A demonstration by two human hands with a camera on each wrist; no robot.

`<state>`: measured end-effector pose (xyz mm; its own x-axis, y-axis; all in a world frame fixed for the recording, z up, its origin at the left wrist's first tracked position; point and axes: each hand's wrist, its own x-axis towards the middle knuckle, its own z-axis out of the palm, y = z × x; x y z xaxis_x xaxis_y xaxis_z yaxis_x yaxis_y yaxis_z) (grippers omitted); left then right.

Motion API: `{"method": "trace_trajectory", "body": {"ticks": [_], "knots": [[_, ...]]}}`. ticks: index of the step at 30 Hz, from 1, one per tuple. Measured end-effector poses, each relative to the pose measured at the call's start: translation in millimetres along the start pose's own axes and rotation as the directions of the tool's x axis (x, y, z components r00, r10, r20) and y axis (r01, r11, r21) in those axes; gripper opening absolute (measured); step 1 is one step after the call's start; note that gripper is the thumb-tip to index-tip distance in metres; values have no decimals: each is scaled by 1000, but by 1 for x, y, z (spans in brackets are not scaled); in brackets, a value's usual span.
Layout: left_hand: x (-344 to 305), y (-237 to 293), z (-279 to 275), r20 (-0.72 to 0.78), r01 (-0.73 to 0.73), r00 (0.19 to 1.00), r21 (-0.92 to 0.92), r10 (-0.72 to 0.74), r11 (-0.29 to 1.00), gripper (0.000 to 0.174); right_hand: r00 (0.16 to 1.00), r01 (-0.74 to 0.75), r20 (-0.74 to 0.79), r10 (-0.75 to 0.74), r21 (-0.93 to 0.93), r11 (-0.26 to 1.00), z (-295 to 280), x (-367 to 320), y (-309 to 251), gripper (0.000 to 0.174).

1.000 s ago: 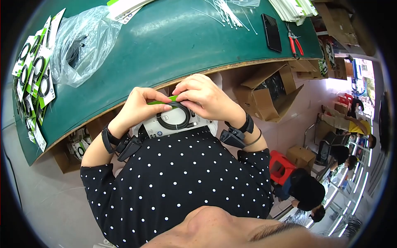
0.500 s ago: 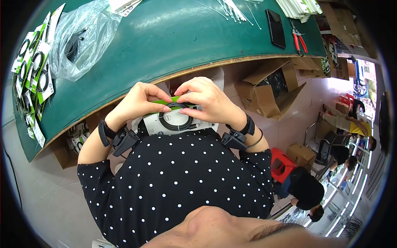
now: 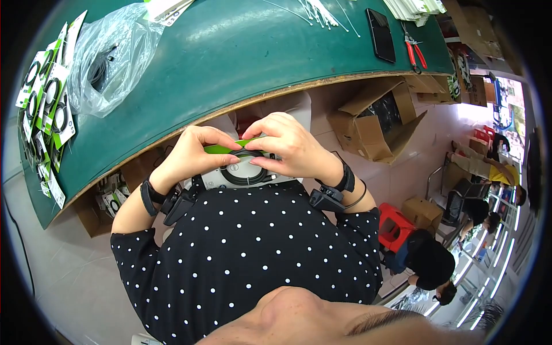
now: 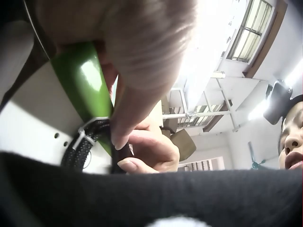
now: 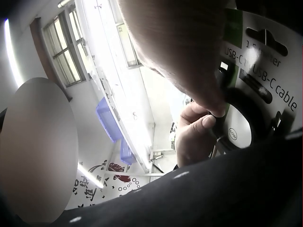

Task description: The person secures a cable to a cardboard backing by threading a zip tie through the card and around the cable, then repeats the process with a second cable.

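Observation:
A black coiled USB-C cable [image 3: 247, 181] lies against a white card [image 3: 214, 180] with a green top [image 3: 218, 149], held close to the person's waist. The left hand [image 3: 192, 152] pinches the coil's upper left, thumb in front and index finger at the card's top. Opposite it, the right hand [image 3: 292, 148] pinches the coil's upper right, its fingertips close to the left ones. A pale tie [image 4: 83, 131] wraps the cable in the left wrist view. Printed text shows on the card [image 5: 272, 71] in the right wrist view.
A green table [image 3: 230, 63] stands ahead, bearing carded cables [image 3: 49, 109], a clear plastic bag [image 3: 115, 63], white cable ties [image 3: 319, 12], a phone [image 3: 380, 35] and red-handled pliers [image 3: 414, 53]. An open carton [image 3: 368, 129] sits below at right.
Both hands stay at the top of the coil with small finger shifts. The card's face appears more tilted and foreshortened, and the right hand covers more of its right side.

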<state>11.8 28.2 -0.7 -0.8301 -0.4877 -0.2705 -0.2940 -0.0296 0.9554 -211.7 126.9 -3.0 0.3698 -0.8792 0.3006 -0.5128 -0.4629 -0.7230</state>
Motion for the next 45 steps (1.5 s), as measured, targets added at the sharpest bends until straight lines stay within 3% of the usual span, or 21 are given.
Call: {"method": "trace_trajectory", "body": {"ticks": [6, 11, 13, 15, 16, 18, 23, 25, 26, 27, 30, 31, 32, 33, 34, 39, 42, 45], "knots": [[4, -2, -1, -15, 22, 1000, -33, -22, 999, 22, 997, 32, 71, -33, 22, 999, -12, 6, 3, 25], [7, 2, -1, -20, 45, 999, 2, -45, 999, 20, 998, 61, 11, -62, 38, 997, -44, 25, 23, 23], [7, 3, -1, -23, 66, 998, -25, -67, 998, 20, 981, 1, -195, -20, -97, 995, -69, 40, 56, 20], [7, 2, 0, -31, 61, 998, -31, -62, 998, 20, 942, -203, -321, 99, -308, 930, -86, 52, 96, 16], [7, 0, 0, -29, 57, 998, -44, -59, 997, 20, 942, -192, -325, 83, -319, 928, -90, 59, 117, 16], [8, -2, -1, -28, 49, 998, -68, -51, 996, 20, 875, -325, -480, 57, -496, 805, -90, 76, 157, 16], [8, 0, -8, -33, 41, 998, -106, -44, 994, 20, 882, -425, -455, 119, -661, 618, -99, 115, 197, 19], [8, 0, -11, -37, 53, 998, -104, -57, 993, 20, 830, -550, -341, 441, -626, 553, -108, 131, 189, 25], [7, 1, -13, -38, 64, 997, -105, -68, 992, 20, 762, -606, -269, 589, -615, 504, -111, 137, 186, 28], [7, 1, -14, -40, 64, 997, -104, -69, 992, 20, 764, -605, -268, 587, -615, 507, -113, 139, 182, 28], [9, 1, -19, -69, -23, 997, -91, 17, 996, 19, 692, -670, 91, 716, -288, 684, -123, 127, 160, 30], [10, 2, -21, -66, -23, 998, -94, 17, 995, 19, 689, -672, 92, 719, -290, 681, -123, 121, 155, 30], [11, 4, -24, -86, -63, 995, -85, 55, 994, 20, 739, -671, 110, 664, 40, 740, -121, 112, 150, 29], [11, 7, -28, -106, -100, 990, -76, 91, 992, 20, 787, -598, 103, 608, 367, 712, -117, 103, 144, 27], [12, 10, -30, -127, -135, 984, -67, 126, 989, 21, 827, -461, 72, 557, 653, 601, -112, 93, 137, 25], [17, 23, -39, -107, -197, 977, -96, 187, 976, 21, 799, -318, -20, 601, 835, 450, -103, 65, 66, 13], [21, 27, -40, -79, -344, 934, 47, 347, 938, 22, 809, -208, -74, 583, 891, 403, -98, 48, 51, 9], [23, 33, -38, -64, -406, 909, 97, 412, 909, 21, 827, -134, -92, 555, 926, 354, -93, 36, 42, 6]]}}
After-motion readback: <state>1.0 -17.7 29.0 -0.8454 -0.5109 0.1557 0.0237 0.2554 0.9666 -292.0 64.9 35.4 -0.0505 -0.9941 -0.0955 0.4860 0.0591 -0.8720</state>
